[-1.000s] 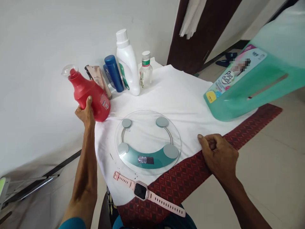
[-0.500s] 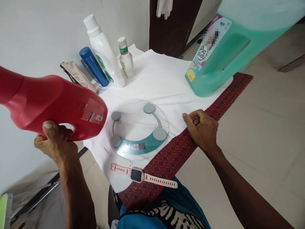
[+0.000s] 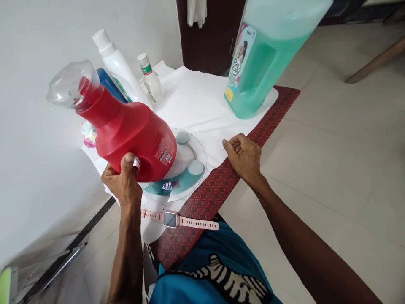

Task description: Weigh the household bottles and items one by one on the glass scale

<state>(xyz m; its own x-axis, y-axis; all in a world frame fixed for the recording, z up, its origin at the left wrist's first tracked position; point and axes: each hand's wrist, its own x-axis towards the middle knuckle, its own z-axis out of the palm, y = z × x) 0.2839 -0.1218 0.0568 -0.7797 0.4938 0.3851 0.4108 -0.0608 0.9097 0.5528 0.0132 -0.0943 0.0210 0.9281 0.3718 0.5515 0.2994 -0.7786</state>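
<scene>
In my left hand [image 3: 125, 181] is a red detergent bottle [image 3: 136, 137], gripped by its handle with the fingers wrapped through the opening. The bottle tilts, its clear cap [image 3: 74, 86] pointing up and left. Its base overlaps the left part of the round glass scale [image 3: 190, 192] in view; whether they touch I cannot tell. The scale's display is lit and seems to show zeros. My right hand [image 3: 245, 157], loosely curled with nothing visible in it, rests at the table's near edge, right of the scale. A pink-strapped watch [image 3: 171, 220] lies in front of the scale.
A large bottle of green liquid [image 3: 262, 63] stands at the table's far right. Behind the red bottle are a white bottle [image 3: 122, 69], a partly hidden blue bottle [image 3: 110, 86] and a small clear bottle [image 3: 153, 84]. A patterned red cloth strip [image 3: 221, 185] borders the white cloth [image 3: 202, 97].
My left hand has brought the red bottle rightward, over the scale's left side, and its clear cap has come into view. The whole view has shifted; my right hand stays curled at the table edge.
</scene>
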